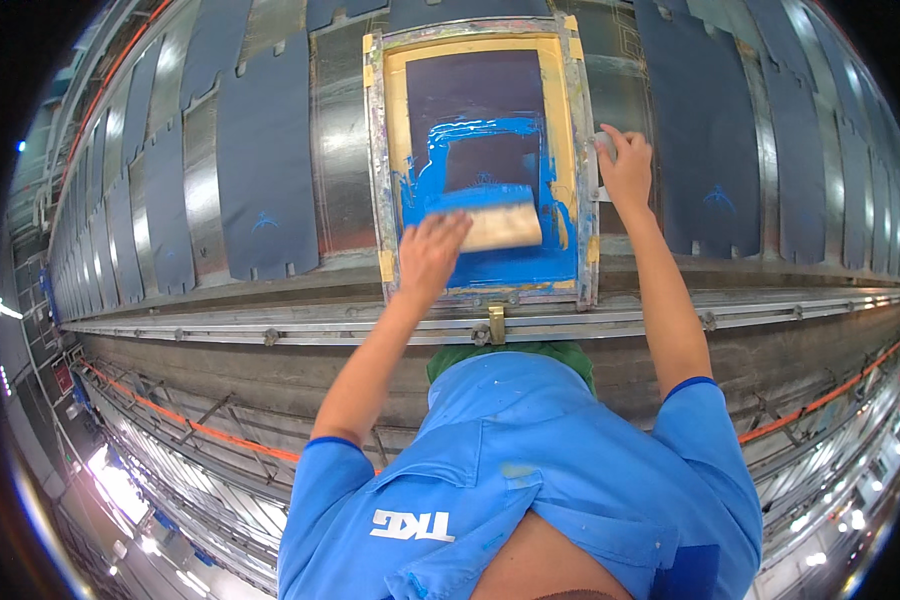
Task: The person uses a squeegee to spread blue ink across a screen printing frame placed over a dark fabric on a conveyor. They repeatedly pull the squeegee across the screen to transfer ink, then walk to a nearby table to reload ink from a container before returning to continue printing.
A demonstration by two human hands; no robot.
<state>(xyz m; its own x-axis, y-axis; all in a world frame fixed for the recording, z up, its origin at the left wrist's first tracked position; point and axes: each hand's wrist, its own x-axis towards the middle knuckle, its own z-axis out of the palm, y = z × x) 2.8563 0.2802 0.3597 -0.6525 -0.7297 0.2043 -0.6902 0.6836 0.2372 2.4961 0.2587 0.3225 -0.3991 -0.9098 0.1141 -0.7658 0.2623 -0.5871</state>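
A metal-framed printing screen [375, 160] lies on the long table, with yellow tape inside its rim and blue ink [510, 268] spread over the dark mesh. My left hand [430, 252] grips a pale wooden squeegee [505, 226] that rests on the mesh in the lower part of the screen. My right hand [625, 165] presses on the right side of the frame, fingers curled over its edge. Both forearms reach out from my blue short-sleeved shirt.
Dark blue fabric pieces [265, 160] lie in rows along the shiny table to the left and to the right [705, 130], some with a small blue print. A metal rail [270, 328] with a brass clamp [496, 324] runs along the near table edge.
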